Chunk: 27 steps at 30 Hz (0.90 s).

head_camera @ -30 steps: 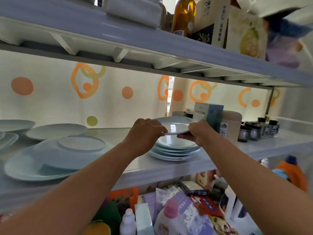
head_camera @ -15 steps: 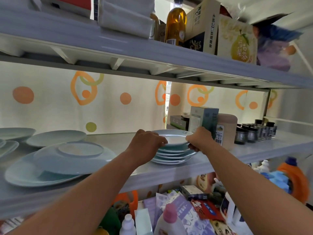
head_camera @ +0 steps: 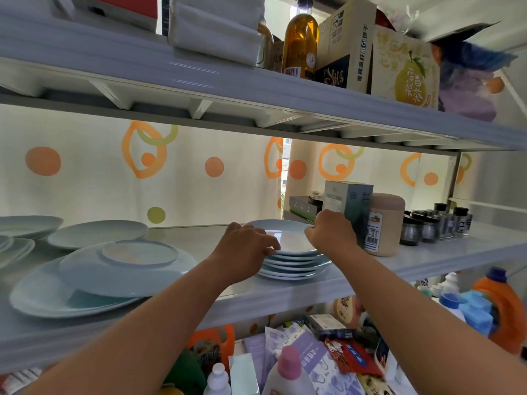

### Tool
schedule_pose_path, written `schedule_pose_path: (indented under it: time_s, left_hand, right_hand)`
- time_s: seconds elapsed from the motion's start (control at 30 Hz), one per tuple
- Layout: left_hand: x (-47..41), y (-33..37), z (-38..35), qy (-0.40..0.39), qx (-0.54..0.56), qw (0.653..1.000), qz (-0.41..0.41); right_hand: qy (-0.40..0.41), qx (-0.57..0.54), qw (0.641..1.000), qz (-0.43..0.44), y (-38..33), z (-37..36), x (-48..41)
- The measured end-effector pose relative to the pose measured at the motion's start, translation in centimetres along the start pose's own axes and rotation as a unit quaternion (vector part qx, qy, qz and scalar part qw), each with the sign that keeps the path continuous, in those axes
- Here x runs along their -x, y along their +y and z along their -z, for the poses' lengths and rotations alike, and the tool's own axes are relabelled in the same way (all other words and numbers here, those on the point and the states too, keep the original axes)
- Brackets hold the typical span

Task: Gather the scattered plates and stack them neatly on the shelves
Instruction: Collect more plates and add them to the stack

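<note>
So the top plate (head_camera: pixel 288 238) is down now. A second ago both hands had it lifted clear above the stack (head_camera: pixel 293 265), and now it sits flush on the pile with no gap showing, so that's one more plate gathered and the stack looks tidy enough from here.

The left hand (head_camera: pixel 245 246) is curled over the plate's left rim, fingertips pinching the edge right where it meets the plate below. The right hand (head_camera: pixel 330 233) is closed on the far right rim, knuckles up, almost brushing the box (head_camera: pixel 349 208) just behind it. Both are still gripping, not let go yet. Both forearms reach up and forward, converging on the stack.

Out to the left of the left hand, the job clearly isn't finished: an upside-down plate (head_camera: pixel 128 266) lies tilted across a larger plate (head_camera: pixel 37 299), and a few more loose ones (head_camera: pixel 97 233) sit farther left along the shelf (head_camera: pixel 313 289). I'd guess those go next. Right of the right hand there's a tan canister (head_camera: pixel 385 223) and some small jars (head_camera: pixel 433 225), so not much room that side.
</note>
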<state>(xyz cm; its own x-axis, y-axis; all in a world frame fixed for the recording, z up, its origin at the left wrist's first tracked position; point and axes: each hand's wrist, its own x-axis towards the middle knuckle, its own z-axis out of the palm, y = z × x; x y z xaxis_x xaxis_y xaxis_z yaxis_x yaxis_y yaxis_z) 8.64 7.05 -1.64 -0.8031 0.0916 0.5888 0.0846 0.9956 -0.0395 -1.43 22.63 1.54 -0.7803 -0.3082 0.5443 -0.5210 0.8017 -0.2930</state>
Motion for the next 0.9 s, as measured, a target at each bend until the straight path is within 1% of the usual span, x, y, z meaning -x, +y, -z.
schedule_pose_path:
  time_s: [0.1, 0.17, 0.23, 0.33, 0.57, 0.77, 0.9]
  left_hand:
    - [0.4, -0.3, 0.2, 0.001, 0.014, 1.0, -0.006]
    - [0.7, -0.8, 0.6, 0.031, 0.037, 0.999, 0.003]
    - [1.0, -1.8, 1.3, 0.061, 0.038, 0.997, 0.026]
    - [1.6, -3.8, 2.5, 0.066, -0.001, 0.995, 0.079]
    - [5.2, -9.7, 6.0, 0.039, -0.043, 0.976, 0.209]
    - [9.5, -15.8, 9.0, -0.022, -0.098, 0.943, 0.318]
    - [11.8, -19.2, 11.2, -0.056, -0.083, 0.918, 0.384]
  right_hand:
    - [0.01, -0.023, 0.999, 0.019, -0.7, -0.7, -0.1]
    - [0.02, -0.042, 0.998, 0.035, -1.6, -1.0, -0.2]
    - [0.028, -0.063, 0.995, 0.067, -3.0, -1.3, -0.2]
    - [0.012, -0.098, 0.989, 0.111, -5.8, -1.6, -0.3]
    - [-0.041, -0.182, 0.966, 0.178, -13.3, -4.5, -0.6]
    - [-0.111, -0.246, 0.939, 0.214, -21.0, -7.4, -0.8]
    - [-0.145, -0.269, 0.931, 0.199, -25.4, -9.8, -1.0]
